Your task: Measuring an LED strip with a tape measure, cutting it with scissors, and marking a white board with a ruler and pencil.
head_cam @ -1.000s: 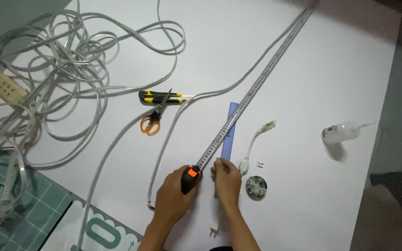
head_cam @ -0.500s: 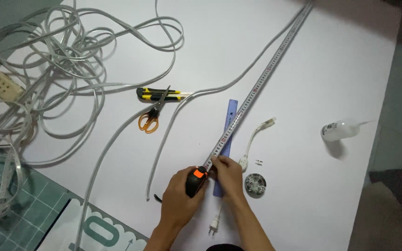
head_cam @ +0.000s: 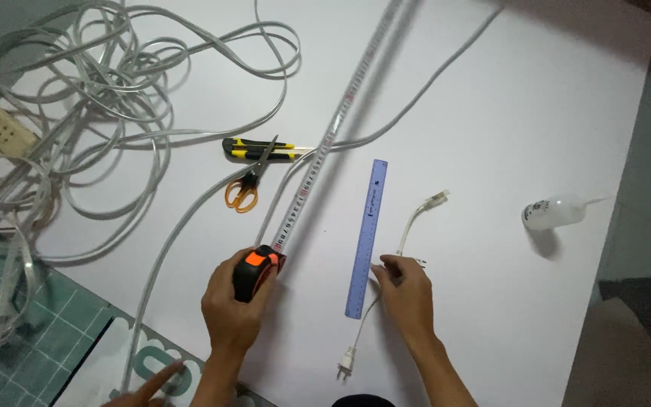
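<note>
My left hand (head_cam: 232,309) grips an orange and black tape measure case (head_cam: 254,272). Its long steel tape (head_cam: 325,143) runs diagonally up across the white table (head_cam: 491,120) to the far edge. My right hand (head_cam: 407,290) rests on the table just right of a blue ruler (head_cam: 366,237), fingertips pinching at a short white cable (head_cam: 410,226) with a plug (head_cam: 346,365) at its near end. A long grey cable (head_cam: 190,218) lies beside the tape.
Orange-handled scissors (head_cam: 244,188) and a yellow and black utility knife (head_cam: 258,149) lie left of the tape. A tangle of grey cable (head_cam: 92,98) with a beige socket block (head_cam: 1,130) fills the far left. A green cutting mat (head_cam: 32,339) is at the near left, a small squeeze bottle (head_cam: 555,212) at right.
The tape and its case have shifted left, away from the blue ruler. My right hand has left the tape and now touches the short white cable to the ruler's right.
</note>
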